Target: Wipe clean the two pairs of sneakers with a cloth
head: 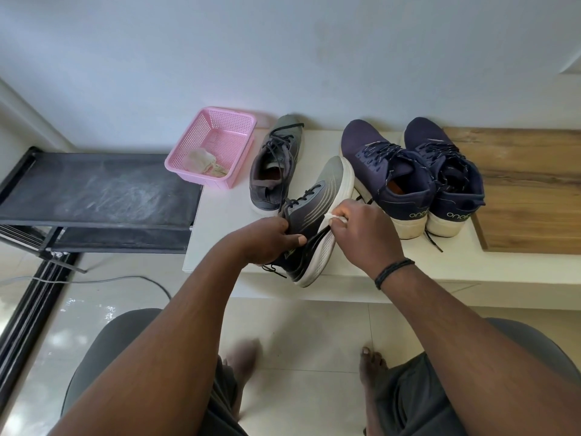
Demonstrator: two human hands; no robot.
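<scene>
Right now the right hand [358, 225] pinches a small white cloth [338, 218] against the side of a grey sneaker [317, 212], while the left hand [270, 239] grips its heel, tilted over the white bench [220, 234]. Wiping of this first shoe seems underway. Its partner [276, 165] and the navy pair [412, 174] wait just behind, probably next.

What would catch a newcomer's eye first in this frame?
At centre, the left hand grips a tilted grey sneaker at the white ledge's front edge, while the right hand pinches a white cloth against its side. Behind it to the right stands a navy pair, heels toward the camera. To the left, a pink basket holding a crumpled rag sits beside the other grey sneaker.
</scene>
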